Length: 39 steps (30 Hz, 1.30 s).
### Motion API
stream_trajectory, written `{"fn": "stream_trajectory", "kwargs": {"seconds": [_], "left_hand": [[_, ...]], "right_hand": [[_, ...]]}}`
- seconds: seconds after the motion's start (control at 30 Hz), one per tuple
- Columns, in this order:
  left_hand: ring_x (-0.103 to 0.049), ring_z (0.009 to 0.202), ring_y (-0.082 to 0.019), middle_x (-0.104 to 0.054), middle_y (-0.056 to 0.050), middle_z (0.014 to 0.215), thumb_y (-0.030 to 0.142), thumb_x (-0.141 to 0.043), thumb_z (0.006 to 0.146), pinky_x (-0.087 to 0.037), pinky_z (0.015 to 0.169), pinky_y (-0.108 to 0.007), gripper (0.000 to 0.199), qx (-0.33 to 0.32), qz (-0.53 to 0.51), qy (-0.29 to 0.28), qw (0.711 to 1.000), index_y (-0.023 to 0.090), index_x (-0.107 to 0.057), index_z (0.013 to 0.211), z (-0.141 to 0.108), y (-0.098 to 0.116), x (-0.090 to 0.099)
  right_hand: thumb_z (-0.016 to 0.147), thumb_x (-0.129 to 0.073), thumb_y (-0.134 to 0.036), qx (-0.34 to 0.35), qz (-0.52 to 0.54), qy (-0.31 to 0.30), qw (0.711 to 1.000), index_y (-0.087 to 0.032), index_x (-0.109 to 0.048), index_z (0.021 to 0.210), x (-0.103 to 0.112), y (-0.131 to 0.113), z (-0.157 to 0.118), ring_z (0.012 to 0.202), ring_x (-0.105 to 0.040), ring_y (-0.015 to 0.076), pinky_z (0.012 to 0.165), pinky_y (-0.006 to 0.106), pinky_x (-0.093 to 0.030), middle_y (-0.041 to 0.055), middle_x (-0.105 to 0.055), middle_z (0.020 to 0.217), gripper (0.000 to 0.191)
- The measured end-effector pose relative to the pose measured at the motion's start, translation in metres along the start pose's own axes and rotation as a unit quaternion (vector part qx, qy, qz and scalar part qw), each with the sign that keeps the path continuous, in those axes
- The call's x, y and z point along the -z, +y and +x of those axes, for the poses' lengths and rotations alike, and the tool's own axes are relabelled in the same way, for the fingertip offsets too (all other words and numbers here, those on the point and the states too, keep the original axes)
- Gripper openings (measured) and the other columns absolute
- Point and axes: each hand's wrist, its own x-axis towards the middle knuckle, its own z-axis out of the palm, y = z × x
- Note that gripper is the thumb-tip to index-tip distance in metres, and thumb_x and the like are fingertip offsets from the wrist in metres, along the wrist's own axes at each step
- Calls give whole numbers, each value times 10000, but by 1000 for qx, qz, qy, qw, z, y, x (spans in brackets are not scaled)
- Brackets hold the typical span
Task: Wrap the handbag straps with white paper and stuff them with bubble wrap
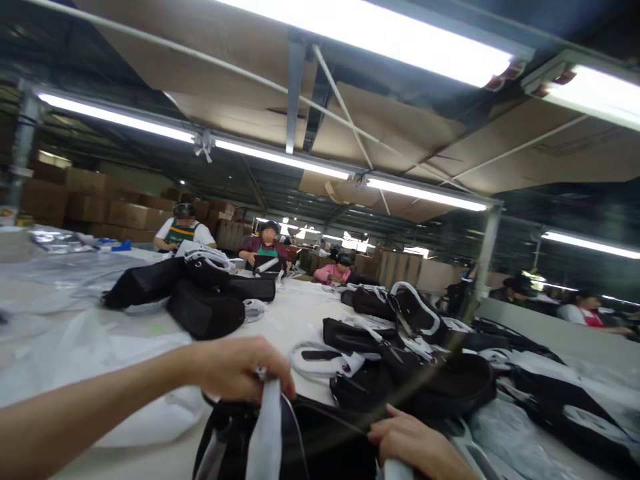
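A black handbag stands in front of me at the bottom of the head view, its lower part cut off by the frame. My left hand reaches across from the left, fingers curled closed round the top of a white-wrapped strap over the bag. Something small and shiny shows at those fingers, too blurred to name. At the bag's right rim, my right hand is closed on the edge, thumb pointing up. Beneath it a piece of white wrapping pokes out.
Black bags with white-wrapped handles lie in a heap at left, and more bags at right. White sheeting and clear plastic cover parts of the table. Several people work across it. A metal post rises at right.
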Motion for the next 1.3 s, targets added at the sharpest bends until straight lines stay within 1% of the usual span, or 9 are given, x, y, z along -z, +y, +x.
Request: {"fn": "stream_trajectory", "kwargs": {"seconds": [0.1,0.2,0.47,0.63,0.77,0.87,0.93,1.17,1.3], "left_hand": [[-682,1045,-268,-732,-95,1123,329,-491,958,-539,906,-365,312,118,-65,122,983,185,-706,1133,29,-18,25],[-505,1313,-328,-578,-173,1382,322,-524,918,-368,1119,-472,472,139,-34,175,974,132,-567,1348,38,-31,18],[-590,1142,-334,-638,-140,1267,418,-851,686,-456,1014,-471,789,47,112,-125,985,206,-532,1375,-2,4,-65],[-575,1048,-305,-642,-100,1032,116,-724,754,-445,985,-489,150,-5,244,-126,961,182,-633,853,-5,15,-73],[-615,964,-230,-683,-35,962,148,-577,858,-469,928,-356,103,115,-108,12,987,210,-633,918,-6,-4,-65],[-650,1014,-252,-711,-46,918,419,-602,918,-471,948,-351,226,256,-461,239,815,198,-605,875,-6,-21,-55],[-667,1042,-278,-727,-69,895,527,-623,896,-471,961,-377,344,281,-546,296,732,193,-570,832,-8,-28,-50],[-657,981,-240,-754,-119,1014,716,-605,844,-462,871,-317,579,256,-517,190,795,145,-669,916,-15,-5,-52],[-650,757,-202,-649,-22,669,646,-690,819,-488,762,-293,507,257,-483,312,777,157,-603,716,-22,-11,-38]], "right_hand": [[980,-379,-409,-283,144,111,942,-200,-712,997,11,22,26,852,-757,269,773,380,-617,95,-781,941,394],[880,-512,-477,-366,70,168,913,-79,-611,1272,9,39,43,1135,-665,377,994,521,-512,224,-697,1219,567],[805,-706,-159,-140,-38,-131,981,-192,-617,1328,-35,-29,52,1203,-635,328,1015,480,-525,141,-642,1358,531],[740,-648,7,-5,-220,77,972,-161,-675,1159,-72,-30,45,918,-732,306,738,398,-617,180,-696,1246,452],[905,-393,-26,72,-265,212,938,-159,-647,1200,-88,-27,31,949,-715,257,795,359,-569,138,-739,1128,411],[971,-306,-63,106,-276,216,931,-111,-627,1234,-96,-30,22,848,-707,221,787,339,-537,105,-751,1003,418],[990,-376,-170,82,-252,216,940,-96,-627,1223,-103,-32,21,704,-679,197,675,310,-526,91,-742,916,350],[609,-889,-364,-31,-158,225,961,-208,-607,1088,-100,-52,55,841,-681,283,741,368,-547,77,-720,1028,577],[659,-776,-92,28,-154,136,978,-250,-528,845,-101,-56,69,587,-637,183,501,282,-424,-46,-659,735,348]]}}
